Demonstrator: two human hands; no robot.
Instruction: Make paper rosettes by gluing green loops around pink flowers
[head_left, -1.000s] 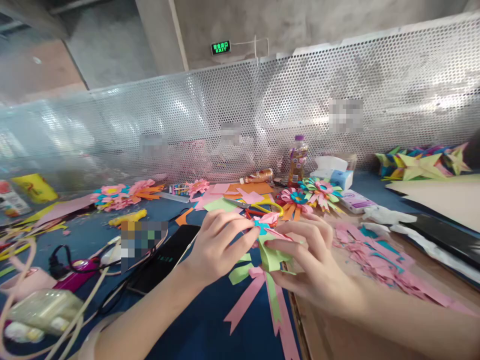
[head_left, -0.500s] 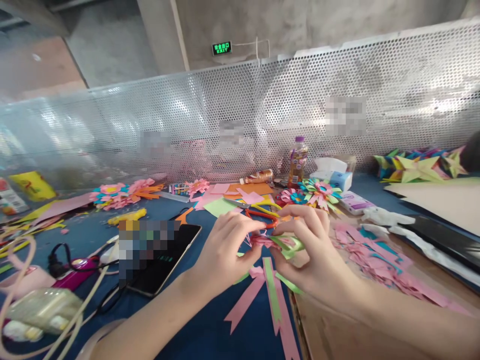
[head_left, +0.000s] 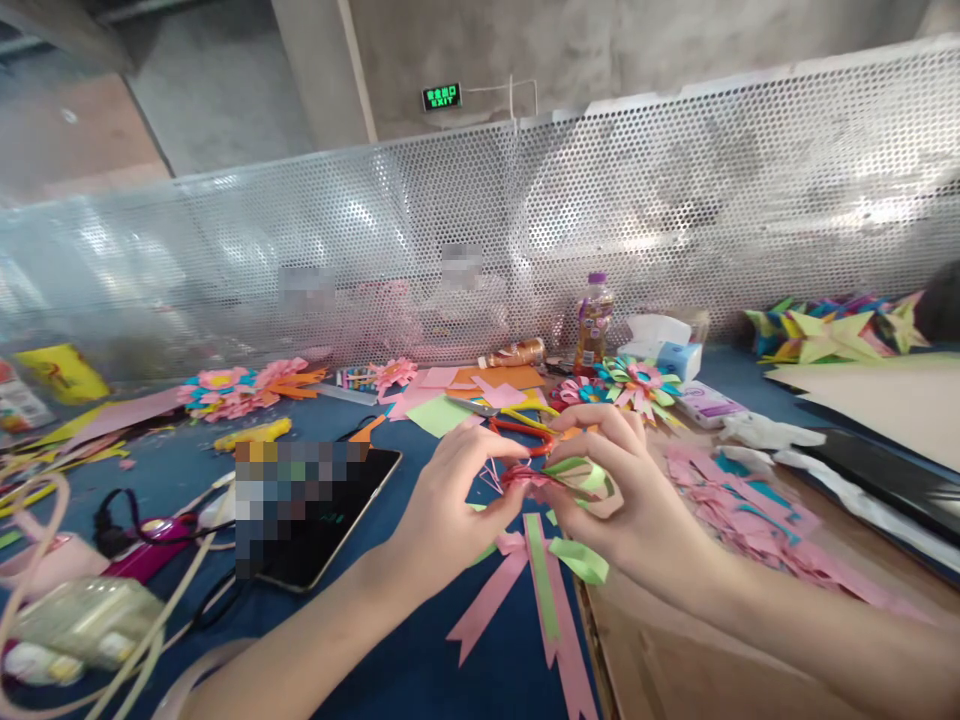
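My left hand (head_left: 450,500) and my right hand (head_left: 622,495) meet over the blue table and pinch the same small paper flower (head_left: 559,478), made of pink and green strips. The fingers of both hands are curled and pressed on it. Pink and green ribbon tails (head_left: 536,590) hang from the flower down onto the table. Red-handled scissors (head_left: 525,435) lie just behind my fingers.
A dark tablet (head_left: 330,510) lies left of my hands, with cables and a pink tool (head_left: 150,545) further left. Finished paper flowers (head_left: 630,380), a drink bottle (head_left: 594,320), a tissue box (head_left: 671,350), pink paper scraps (head_left: 742,510) and a cardboard sheet (head_left: 675,660) lie around. A perforated metal screen (head_left: 675,200) backs the table.
The flower has been turned edge-on and lifted slightly, and both hands now pinch it closer together. A green loop has unfolded under my right hand.
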